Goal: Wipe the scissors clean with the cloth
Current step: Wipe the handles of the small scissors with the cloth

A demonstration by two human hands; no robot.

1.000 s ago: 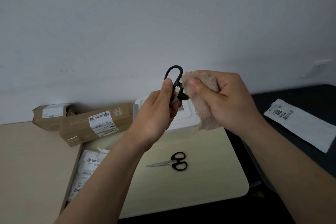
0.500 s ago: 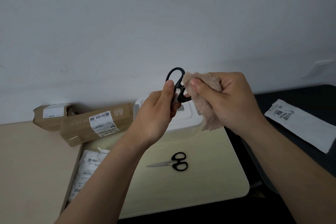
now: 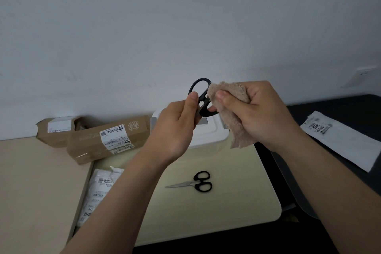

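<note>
My left hand [image 3: 175,128] holds a pair of black-handled scissors [image 3: 199,88] upright in front of me, handle loops at the top, blades hidden inside the fist. My right hand [image 3: 257,111] grips a beige fluffy cloth [image 3: 233,109] and presses it against the right handle loop, thumb on top. The cloth's loose end hangs below the hand. A second pair of scissors [image 3: 198,182] with black handles lies flat on the pale table [image 3: 237,192], blades pointing left.
A white lidded box [image 3: 208,136] stands on the table behind my hands. Two brown cardboard parcels [image 3: 103,140] lie at the left by the wall, white mailer bags [image 3: 99,192] below them. Another white mailer [image 3: 342,140] rests on the dark surface at right.
Both hands have stayed close together and drifted slightly right. The cloth has shifted a little over the scissors' handle loop. The scissors on the table have not moved.
</note>
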